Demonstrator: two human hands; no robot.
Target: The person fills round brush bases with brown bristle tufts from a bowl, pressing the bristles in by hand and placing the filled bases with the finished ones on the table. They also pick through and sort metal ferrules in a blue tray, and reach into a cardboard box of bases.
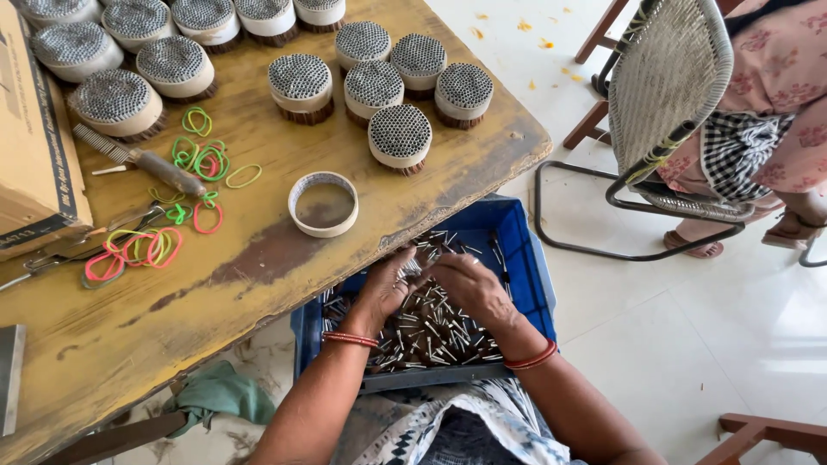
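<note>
1. Down in the head view, both hands work inside a blue plastic crate [527,258] that rests on the person's lap, tucked partly under the edge of the wooden tabletop [258,284].
2. Left hand [389,288] is curled narrow around a small gathered bunch of thin sticks [431,331]; right hand [472,288] lies just beside it, fingers bent down into the loose heap, touching sticks, though I cannot tell whether it grips any.
3. Those sticks look light, stiff and slender, dark along the shaft with pale tips. I'd judge them brittle and easy to spill, best pinched as a bundle around the middle rather than one by one.
4. Red bangles circle both wrists.
5. On the tabletop stands an empty ring of pale card [323,204], thin-walled and likely to crush under a hard squeeze.
6. Beyond it sit finished round bundles [400,135], tips packed tight into a dotted grey face, each banded in white.
7. Coloured rubber bands [207,159], soft and stretchy, lie scattered to the left, near a brush-like tool [142,158] and a cardboard box [34,146].
8. Worn yellow paint and brown patches mark the wood.
9. At right, a woven metal-frame chair [668,77] with another person seated, well apart.
</note>
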